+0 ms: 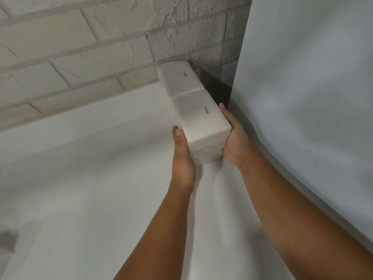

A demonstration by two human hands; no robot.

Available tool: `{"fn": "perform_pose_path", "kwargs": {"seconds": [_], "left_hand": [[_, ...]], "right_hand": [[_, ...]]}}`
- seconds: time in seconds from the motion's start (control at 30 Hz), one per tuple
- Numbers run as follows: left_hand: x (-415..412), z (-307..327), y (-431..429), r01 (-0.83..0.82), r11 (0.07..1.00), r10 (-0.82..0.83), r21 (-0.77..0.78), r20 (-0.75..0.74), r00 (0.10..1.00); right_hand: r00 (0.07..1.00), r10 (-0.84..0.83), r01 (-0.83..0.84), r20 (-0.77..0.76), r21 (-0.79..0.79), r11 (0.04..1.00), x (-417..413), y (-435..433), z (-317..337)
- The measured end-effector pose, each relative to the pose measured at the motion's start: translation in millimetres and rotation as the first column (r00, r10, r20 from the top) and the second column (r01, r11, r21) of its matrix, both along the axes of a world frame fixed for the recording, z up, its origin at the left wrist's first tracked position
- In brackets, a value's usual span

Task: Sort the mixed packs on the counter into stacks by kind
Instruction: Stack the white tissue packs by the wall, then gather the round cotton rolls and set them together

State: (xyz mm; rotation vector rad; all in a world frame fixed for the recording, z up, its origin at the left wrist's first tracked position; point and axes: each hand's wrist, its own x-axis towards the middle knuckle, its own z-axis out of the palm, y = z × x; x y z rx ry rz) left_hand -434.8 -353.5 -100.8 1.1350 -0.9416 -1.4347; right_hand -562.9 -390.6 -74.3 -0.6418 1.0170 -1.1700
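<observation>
Left grip: the left hand [182, 158] clasps the near-left corner of the near stack of two white, plastic-wrapped rectangular packs [199, 120]. Its palm lies on the stack's left side and its thumb stands upright against the corner. Its fingers are hidden.
Right grip: the right hand [236, 142] clasps the right side of the near stack. Its thumb stretches along the top pack's right edge, and its fingers are hidden under and behind the stack.
Near stack: it sits just right of the frame's centre, one pack on top of the other with edges nearly flush, held between both hands. Whether its underside touches the desk cannot be told.
Date code: a small black printed date code [207, 110] runs near the right edge of the top pack.
Far pack: a matching white wrapped far pack [180, 79] lies just behind the near stack, end to end and touching it, at the same height. Its far end is against the wall. Whether more packs lie beneath it cannot be told.
Desk: a smooth white desk [80, 178] fills the lower left and centre of the frame.
Wall: a pale painted brick wall [80, 47] spans the upper left and top.
Panel: a tall, plain white panel [312, 98] covers the right side of the frame.
Gap: a dark gap [214, 87] shows between the packs and the panel.
Forearms: two bare forearms reach in from the bottom edge.
</observation>
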Motion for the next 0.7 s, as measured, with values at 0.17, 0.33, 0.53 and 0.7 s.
{"fn": "perform_pose_path", "kwargs": {"seconds": [0.17,0.33,0.53,0.7], "left_hand": [[1,5,3,0.0,0.998,0.001,0.061,-0.012,1.0],[4,16,8,0.0,0.997,-0.004,0.078,0.047,0.999],[25,44,30,-0.098,0.994,0.083,0.048,0.246,0.966],[58,67,58,-0.099,0.99,0.131,-0.101,0.39,0.912]], "right_hand": [[0.999,-0.022,0.023,-0.048,0.013,1.0,4,1,2],[0.996,-0.018,0.016,-0.093,-0.015,1.0,-7,5,13],[0.917,-0.063,0.036,-0.393,-0.076,0.996,-18,27,42],[0.687,-0.268,0.012,-0.675,-0.359,0.933,0,70,74]]}}
